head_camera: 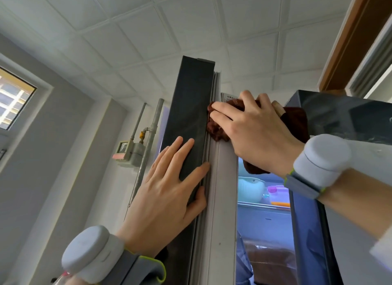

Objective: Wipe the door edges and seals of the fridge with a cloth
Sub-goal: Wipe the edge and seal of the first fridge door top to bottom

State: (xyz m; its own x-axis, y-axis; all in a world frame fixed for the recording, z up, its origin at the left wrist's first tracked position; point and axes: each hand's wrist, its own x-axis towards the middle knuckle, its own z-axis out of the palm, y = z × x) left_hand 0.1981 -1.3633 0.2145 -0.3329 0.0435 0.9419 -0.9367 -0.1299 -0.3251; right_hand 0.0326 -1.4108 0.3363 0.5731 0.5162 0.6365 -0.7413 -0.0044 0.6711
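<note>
The open fridge door stands edge-on in the middle, dark on its outer face, with a pale grey seal running down its inner edge. My left hand lies flat on the dark door edge, fingers straight, thumb against the seal. My right hand presses a dark red-brown cloth against the seal near the top of the door, fingers spread over it. Part of the cloth hangs behind my right wrist.
The lit fridge interior shows between the doors, with containers on a shelf. The other dark door is on the right. Pipes and a gas meter are on the wall to the left, beside a window.
</note>
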